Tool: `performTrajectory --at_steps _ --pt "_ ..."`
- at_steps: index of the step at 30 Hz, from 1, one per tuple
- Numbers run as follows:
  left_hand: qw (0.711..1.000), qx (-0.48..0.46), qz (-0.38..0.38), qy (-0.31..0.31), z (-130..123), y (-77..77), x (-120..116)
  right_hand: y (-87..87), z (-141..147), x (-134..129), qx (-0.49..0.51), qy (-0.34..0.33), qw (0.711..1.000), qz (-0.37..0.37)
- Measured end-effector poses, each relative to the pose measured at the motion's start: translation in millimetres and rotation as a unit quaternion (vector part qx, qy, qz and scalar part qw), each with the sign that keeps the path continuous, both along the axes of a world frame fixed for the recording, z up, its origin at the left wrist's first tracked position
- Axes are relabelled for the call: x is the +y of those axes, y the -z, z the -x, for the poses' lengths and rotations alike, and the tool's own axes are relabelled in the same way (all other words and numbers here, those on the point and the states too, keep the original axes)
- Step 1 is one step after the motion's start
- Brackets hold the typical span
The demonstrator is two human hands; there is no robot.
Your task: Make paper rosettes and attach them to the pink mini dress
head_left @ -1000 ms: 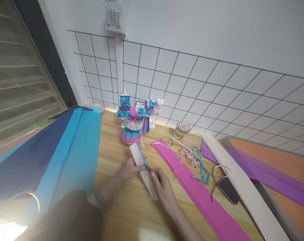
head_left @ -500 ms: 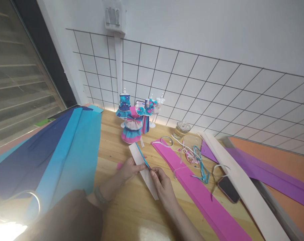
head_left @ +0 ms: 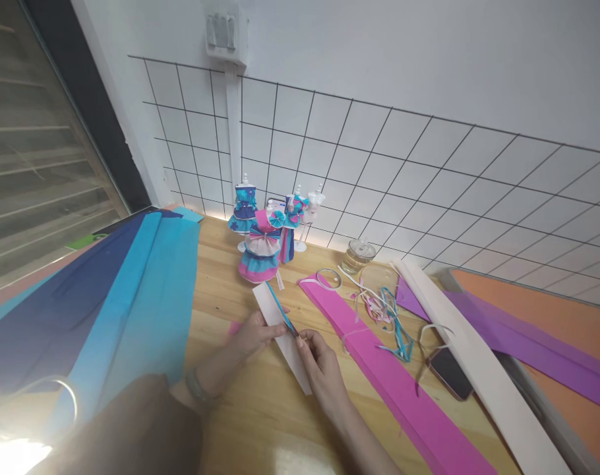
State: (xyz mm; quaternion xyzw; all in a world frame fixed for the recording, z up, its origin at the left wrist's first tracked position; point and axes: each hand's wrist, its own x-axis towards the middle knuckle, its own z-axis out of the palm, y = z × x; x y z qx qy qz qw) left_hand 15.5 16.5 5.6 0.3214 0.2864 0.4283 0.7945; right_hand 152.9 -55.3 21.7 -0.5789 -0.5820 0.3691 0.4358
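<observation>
Both hands grip one item: left hand (head_left: 253,333) closed on the edge of a white paper strip (head_left: 285,340), right hand (head_left: 320,366) pinching a thin blue strip (head_left: 279,310) against its face. Paper strip: flat on the table (head_left: 221,264), near centre. Just right: long pink sheet (head_left: 393,389). Beyond: small dressed figures (head_left: 268,241), ribbon scraps (head_left: 386,316), phone (head_left: 451,373). Far left: blue sheets (head_left: 132,297).

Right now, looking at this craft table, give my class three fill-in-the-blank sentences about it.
1. Both hands hold a ____ paper strip.
2. The thin strip lying along it is ____.
3. The phone lies to the ____ of the long pink sheet.

Missing words: white; blue; right
</observation>
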Motion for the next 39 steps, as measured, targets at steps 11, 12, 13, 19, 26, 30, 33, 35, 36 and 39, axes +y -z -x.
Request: performTrajectory --at_steps 11,12,13,19,26,30,33,35,36,39 --pt "1.0 0.005 0.001 -0.007 -1 -2.4 0 1.9 0 1 0.002 0.009 1.0 0.003" --pt "1.0 0.005 0.002 -0.006 -1 -3.4 0 2.2 0 2 0.003 0.011 1.0 0.005" --pt "1.0 0.004 0.003 -0.005 -2 -4.4 -1 2.5 0 2 0.005 0.013 1.0 0.008" --pt "1.0 0.0 0.004 -0.005 -2 -6.4 -2 4.8 0 2 0.02 0.013 1.0 0.018" --pt "1.0 0.001 0.006 -0.005 -2 -4.3 -1 6.7 0 1 0.015 0.022 0.999 0.019" --pt "1.0 -0.001 0.009 -0.003 -2 -3.7 -1 6.5 1 1 0.02 0.021 0.999 0.018" --pt "1.0 -0.004 0.011 -0.001 -2 -3.4 -2 7.3 1 1 0.024 0.021 0.999 0.017" --pt "1.0 -0.001 0.012 -0.002 -2 -3.4 -2 8.3 1 2 0.026 0.025 0.999 0.016" --pt "1.0 0.001 0.013 -0.004 -3 -3.3 -2 8.8 1 2 0.026 0.027 0.999 0.015" --pt "1.0 -0.002 0.015 -0.006 -3 -2.5 -1 10.1 1 3 0.024 0.029 0.999 0.015"
